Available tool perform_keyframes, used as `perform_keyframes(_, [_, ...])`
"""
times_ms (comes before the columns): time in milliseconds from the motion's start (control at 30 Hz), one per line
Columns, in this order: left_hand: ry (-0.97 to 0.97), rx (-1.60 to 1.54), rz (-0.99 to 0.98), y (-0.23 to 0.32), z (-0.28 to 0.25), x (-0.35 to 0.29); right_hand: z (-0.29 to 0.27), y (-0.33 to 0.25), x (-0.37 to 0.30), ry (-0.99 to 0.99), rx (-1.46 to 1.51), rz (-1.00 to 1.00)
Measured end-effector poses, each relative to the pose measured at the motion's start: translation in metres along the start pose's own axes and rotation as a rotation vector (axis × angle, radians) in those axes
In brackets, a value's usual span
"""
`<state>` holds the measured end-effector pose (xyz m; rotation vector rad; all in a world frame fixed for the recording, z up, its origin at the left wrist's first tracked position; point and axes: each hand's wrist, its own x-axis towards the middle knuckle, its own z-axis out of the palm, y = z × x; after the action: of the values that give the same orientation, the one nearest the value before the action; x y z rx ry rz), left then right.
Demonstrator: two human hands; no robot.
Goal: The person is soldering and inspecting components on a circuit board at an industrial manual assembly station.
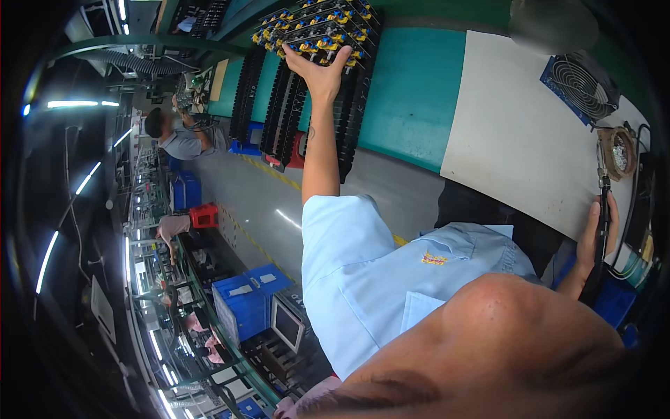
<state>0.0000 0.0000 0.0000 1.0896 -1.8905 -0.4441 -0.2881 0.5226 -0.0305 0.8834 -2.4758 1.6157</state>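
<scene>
My left hand (317, 77) reaches up to a rack of circuit boards (321, 31) with yellow and blue parts. Thumb and fingers span the near edge of one board and appear to grip it at two sides. The boards sit in rows above black slotted rails (283, 112). At the far right, my right hand (604, 227) is closed about a black soldering iron (604, 185). The iron's upper end lies beside a round brown container (618, 155) with pale bits in it. Some of the right fingers are hidden behind the handle.
A white sheet (495, 140) covers part of the green bench (415, 91). A fan with a wire guard (583, 85) stands at its back right. Blue crates (241, 300), a monitor (287, 325) and a red stool (204, 216) stand on the floor side. A co-worker (185, 140) sits farther off.
</scene>
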Motion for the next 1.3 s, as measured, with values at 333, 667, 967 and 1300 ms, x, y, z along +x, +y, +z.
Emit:
perform_keyframes(333, [0.09,0.036,0.021,0.009,-0.028,0.015,0.02,-0.017,-0.009,0.012,0.033,-0.023])
perform_keyframes(667, [-0.377,-1.031,-0.01,0.123,-0.039,-0.054,0.025,-0.031,0.001,0.021,0.151,-0.122])
perform_keyframes(967, [-1.4,-1.656,-0.542,0.208,0.109,-0.114,0.025,-0.02,-0.003,0.074,0.196,-0.213])
perform_keyframes(1300, [-1.162,-1.639,-0.708,0.172,0.153,-0.111,0.029,-0.01,-0.006,0.142,0.13,-0.285])
